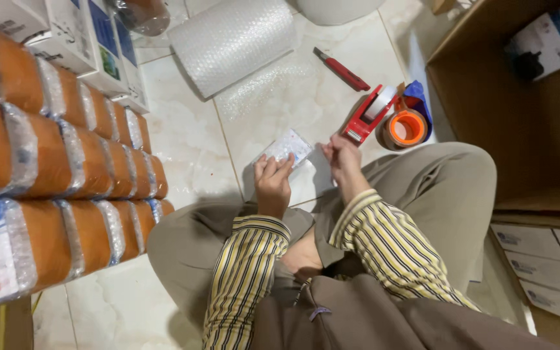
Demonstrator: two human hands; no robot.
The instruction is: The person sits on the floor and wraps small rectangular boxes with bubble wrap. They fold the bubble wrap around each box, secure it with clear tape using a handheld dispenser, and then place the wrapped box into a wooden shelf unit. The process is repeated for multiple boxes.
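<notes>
Person sits cross-legged on pale marble tile floor [183, 142]. Left hand [272, 181] pinches the near edge of a small flat packet wrapped in clear bubble wrap [284, 148], fingers curled on top; packet sits low over the floor just ahead of the knees. Right hand [341, 155] just right of packet, fingers drawn together; cannot tell if it grips anything. Red tape dispenser [369, 113] and orange tape roll [407, 128] just beyond the right hand. Red utility knife [341, 69] farther out. Bubble wrap roll [231, 39] far centre. Stacked orange bubble-wrapped parcels [53, 175] left. Open brown cardboard box [526, 129] right.
</notes>
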